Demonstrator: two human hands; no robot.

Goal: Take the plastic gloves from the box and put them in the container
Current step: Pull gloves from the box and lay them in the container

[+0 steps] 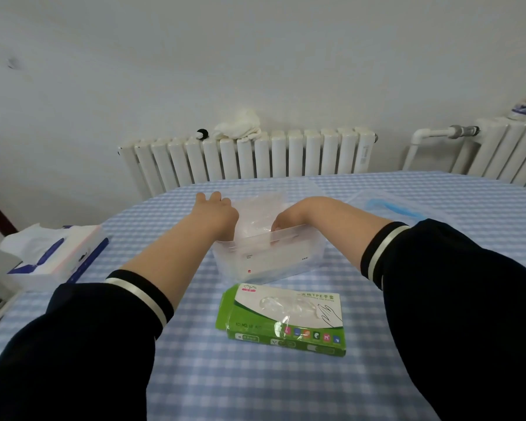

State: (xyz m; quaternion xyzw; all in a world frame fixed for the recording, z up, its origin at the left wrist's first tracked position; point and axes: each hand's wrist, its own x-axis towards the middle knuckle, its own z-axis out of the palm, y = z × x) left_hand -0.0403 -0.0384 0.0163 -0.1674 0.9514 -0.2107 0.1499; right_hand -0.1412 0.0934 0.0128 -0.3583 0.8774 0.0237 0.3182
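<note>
Two hands at one clear container on a checked cloth

Surface: I log a table (255,387) under a blue-and-white checked cloth, its far edge curved. The room behind it is a plain pale wall (255,56).

Item 1: clear plastic container (268,253), mid-table, open at the top, small labels on its near wall. Through the walls I see crumpled clear film, the plastic gloves (255,221), lying inside.

Item 2: left hand (217,209), reaching over the container's left far corner. The fingers look loosely spread and fairly straight; the lower ones go down inside the rim, where I cannot tell whether they pinch anything.

Item 3: right hand (287,220), bent down at the wrist into the right part of the container. Its fingers curl downward onto the film; whether they are clamped on it or only pressing, I cannot tell.

Item 4: green and white glove box (286,319), flat on the cloth just near of the container, a wisp of clear film showing at its opening.

Item 5: tissue box (58,256), blue and white, at the left edge, one tissue standing up.

Item 6: clear bag with something blue in it (392,208), far right on the cloth.

Item 7: white radiator (249,156) along the far wall, a white cloth (240,126) heaped on top; a second radiator (504,150) at far right with a pipe.

Both sleeves are dark with a pale stripe at the cuff.
</note>
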